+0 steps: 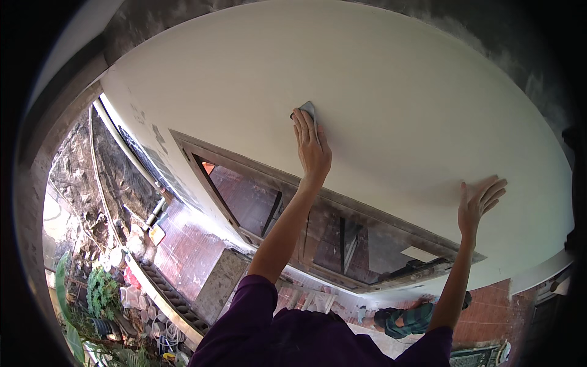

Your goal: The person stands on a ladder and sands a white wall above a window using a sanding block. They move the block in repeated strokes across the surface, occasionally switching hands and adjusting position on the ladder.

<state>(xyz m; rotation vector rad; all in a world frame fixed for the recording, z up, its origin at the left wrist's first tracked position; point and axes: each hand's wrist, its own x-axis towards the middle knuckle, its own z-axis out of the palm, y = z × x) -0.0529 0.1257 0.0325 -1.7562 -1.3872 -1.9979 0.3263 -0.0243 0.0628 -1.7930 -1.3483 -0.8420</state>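
In front of me rises a broad off-white painted or plastered wall [385, 110]. My left hand [314, 149] presses a small grey sanding sheet or pad [307, 108] flat on it, fingers stretched over the piece. Most of that piece is hidden under the fingers, so whether it has a backing block cannot be told. Farther right, my right hand [478, 204] is bare, with fingers spread and a soft shadow beside it. Whether its palm touches the wall is unclear. Both arms reach up from dark purple sleeves.
Below the hands runs a dusty wooden-framed window [307, 229] with glass panes. Lower right, another person [408, 319] is on the floor level near the wall. A grey plank [221, 280] stretches beneath me. Left are pipes [130, 153], a rock face [110, 169] and plants [102, 291].
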